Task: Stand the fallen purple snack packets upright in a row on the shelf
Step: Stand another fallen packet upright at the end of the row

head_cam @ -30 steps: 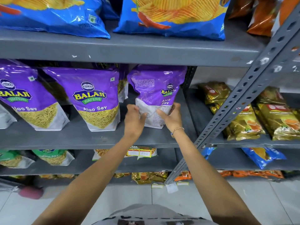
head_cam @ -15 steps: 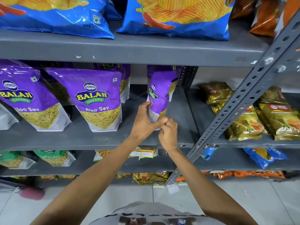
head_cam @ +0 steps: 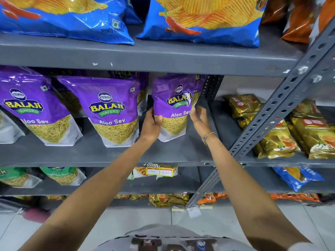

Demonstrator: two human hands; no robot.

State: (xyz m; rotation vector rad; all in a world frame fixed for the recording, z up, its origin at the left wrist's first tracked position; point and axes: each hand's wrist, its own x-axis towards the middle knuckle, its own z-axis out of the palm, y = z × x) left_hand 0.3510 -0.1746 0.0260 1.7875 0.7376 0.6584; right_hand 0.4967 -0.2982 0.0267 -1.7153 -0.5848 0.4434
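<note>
A purple Aloo Sev packet (head_cam: pixel 172 105) stands upright on the grey middle shelf (head_cam: pixel 90 153), its printed front facing me. My left hand (head_cam: pixel 151 125) grips its lower left edge. My right hand (head_cam: pixel 200 119) is by its right edge, fingers spread, and I cannot tell whether it touches. Two more purple packets (head_cam: pixel 112 111) (head_cam: pixel 30 109) stand in a row to the left, leaning back slightly. Other purple packets sit behind them, mostly hidden.
A perforated grey upright (head_cam: pixel 272 113) slants down just right of my right hand. Gold packets (head_cam: pixel 275 140) lie on the shelf beyond it. Blue chip bags (head_cam: pixel 199 19) rest on the shelf above. Green packets (head_cam: pixel 59 175) sit on the shelf below.
The packet has turned from back-facing, through edge-on, to front-facing and upright. My right hand has let go of its lower edge and opened beside it.
</note>
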